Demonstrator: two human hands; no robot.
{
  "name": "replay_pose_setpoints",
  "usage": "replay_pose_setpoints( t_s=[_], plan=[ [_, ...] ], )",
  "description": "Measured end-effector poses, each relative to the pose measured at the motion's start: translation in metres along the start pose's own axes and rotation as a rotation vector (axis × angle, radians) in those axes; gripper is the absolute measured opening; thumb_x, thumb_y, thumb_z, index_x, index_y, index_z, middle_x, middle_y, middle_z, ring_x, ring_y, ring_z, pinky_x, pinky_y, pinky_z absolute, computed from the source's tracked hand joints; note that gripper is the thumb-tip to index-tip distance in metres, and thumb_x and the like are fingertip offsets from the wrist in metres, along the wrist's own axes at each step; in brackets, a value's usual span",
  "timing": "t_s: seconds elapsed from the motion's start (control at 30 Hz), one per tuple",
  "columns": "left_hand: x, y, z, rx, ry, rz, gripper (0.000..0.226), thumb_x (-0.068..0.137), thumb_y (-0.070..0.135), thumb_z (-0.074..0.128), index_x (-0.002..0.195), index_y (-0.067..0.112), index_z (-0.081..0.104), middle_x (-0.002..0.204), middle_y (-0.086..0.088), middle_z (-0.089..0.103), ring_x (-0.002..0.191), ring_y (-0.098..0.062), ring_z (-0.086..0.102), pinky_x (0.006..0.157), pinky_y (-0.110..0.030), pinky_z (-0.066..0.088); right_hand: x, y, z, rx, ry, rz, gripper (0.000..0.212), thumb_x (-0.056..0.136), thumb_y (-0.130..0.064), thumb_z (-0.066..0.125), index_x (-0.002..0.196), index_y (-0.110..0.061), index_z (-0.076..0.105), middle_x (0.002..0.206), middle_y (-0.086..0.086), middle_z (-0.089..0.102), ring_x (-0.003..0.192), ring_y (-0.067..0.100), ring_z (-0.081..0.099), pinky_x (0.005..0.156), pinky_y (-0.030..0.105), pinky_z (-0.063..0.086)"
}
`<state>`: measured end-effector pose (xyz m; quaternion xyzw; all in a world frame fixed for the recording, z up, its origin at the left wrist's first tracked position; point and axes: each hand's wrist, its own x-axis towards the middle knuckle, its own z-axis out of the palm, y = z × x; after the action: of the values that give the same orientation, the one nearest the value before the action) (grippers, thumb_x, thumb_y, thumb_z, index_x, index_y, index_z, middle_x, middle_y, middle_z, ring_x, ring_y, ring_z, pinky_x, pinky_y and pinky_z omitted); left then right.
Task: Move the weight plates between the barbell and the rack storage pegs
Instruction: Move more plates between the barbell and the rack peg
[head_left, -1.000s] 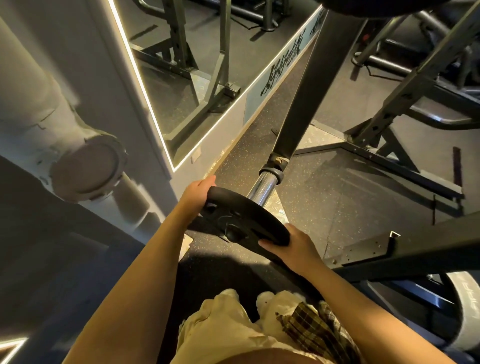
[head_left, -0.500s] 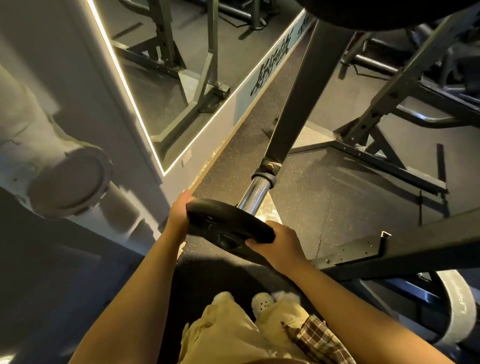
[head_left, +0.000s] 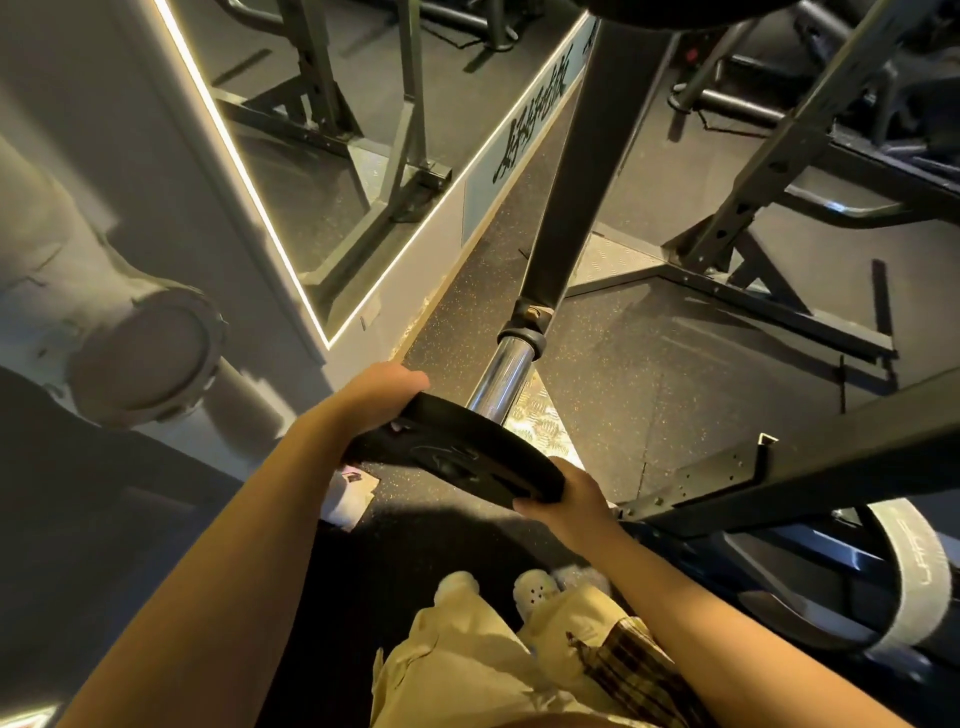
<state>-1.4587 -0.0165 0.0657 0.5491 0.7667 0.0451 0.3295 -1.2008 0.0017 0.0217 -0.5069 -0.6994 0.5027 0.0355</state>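
A small black weight plate sits at the end of a chrome barbell sleeve in the middle of the head view. The plate's face hides the tip of the sleeve, so I cannot tell how far onto it the plate is. My left hand grips the plate's far left rim. My right hand grips its near right rim. Beyond the sleeve's collar the bar runs up under a thick black pad.
A black rack beam crosses on the right, close to my right forearm. A large plate with a grey rim stands low at the right. A lit mirror and wall lie to the left. Rack feet cross the rubber floor ahead.
Both hands have kept hold of the plate and its face has tilted flatter to the camera. More of the chrome sleeve shows above it now than a second ago.
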Motion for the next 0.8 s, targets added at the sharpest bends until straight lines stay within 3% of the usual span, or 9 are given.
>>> replay_pose_setpoints(
  t_s=[0.13,0.27,0.4,0.53,0.7,0.8],
  plan=[
    [-0.006,-0.018,0.017,-0.217,0.123,-0.031,0.015,0.093,0.006,0.053,0.080,0.013,0.052,0.086,-0.006,0.058,0.084,-0.017,0.051,0.086,-0.029,0.044,0.002,-0.016,-0.005,-0.194,0.044,-0.106,0.036,0.080,-0.021,0.074,0.112,-0.012,0.060,0.094,-0.002,0.060,0.089,0.011,0.055,0.067,0.010,0.041],
    [-0.014,-0.019,0.022,-0.583,0.208,-0.097,0.023,0.098,0.011,0.046,0.077,0.017,0.052,0.078,-0.003,0.054,0.075,-0.016,0.050,0.093,-0.040,0.042,-0.001,-0.021,-0.002,-0.194,0.047,-0.079,0.032,0.081,-0.016,0.071,0.110,-0.011,0.059,0.101,0.006,0.064,0.096,0.019,0.060,0.078,0.023,0.048],
    [-0.018,-0.013,0.022,-0.576,0.207,-0.106,0.030,0.098,0.008,0.044,0.070,0.016,0.048,0.072,-0.005,0.051,0.079,-0.025,0.049,0.090,-0.041,0.042,0.000,-0.022,-0.002,-0.201,0.003,-0.081,0.036,0.080,-0.019,0.072,0.112,-0.014,0.057,0.098,0.002,0.060,0.100,0.022,0.060,0.081,0.026,0.050],
    [-0.014,-0.007,0.021,-0.580,0.212,-0.160,0.032,0.100,0.010,0.041,0.070,0.015,0.049,0.071,-0.002,0.050,0.069,-0.012,0.045,0.073,-0.023,0.040,0.002,-0.018,-0.005,-0.202,-0.089,-0.117,0.046,0.080,-0.028,0.074,0.119,-0.014,0.055,0.112,0.007,0.063,0.105,0.023,0.058,0.091,0.033,0.050],
    [-0.002,0.002,0.012,-0.515,0.214,-0.187,0.028,0.098,0.018,0.046,0.071,0.014,0.051,0.074,-0.006,0.053,0.075,-0.019,0.051,0.089,-0.038,0.046,-0.004,0.001,0.001,0.040,-0.142,-0.025,0.050,0.078,-0.019,0.076,0.123,-0.015,0.054,0.115,0.004,0.061,0.110,0.020,0.055,0.089,0.027,0.043],
    [-0.014,0.004,0.014,-0.335,0.182,-0.047,0.017,0.092,0.013,0.057,0.076,0.012,0.053,0.075,-0.006,0.054,0.076,-0.019,0.054,0.079,-0.030,0.046,-0.008,0.016,0.009,0.062,-0.121,-0.008,0.043,0.075,-0.018,0.079,0.112,-0.013,0.057,0.104,0.002,0.062,0.103,0.021,0.056,0.088,0.032,0.046]
  ],
)
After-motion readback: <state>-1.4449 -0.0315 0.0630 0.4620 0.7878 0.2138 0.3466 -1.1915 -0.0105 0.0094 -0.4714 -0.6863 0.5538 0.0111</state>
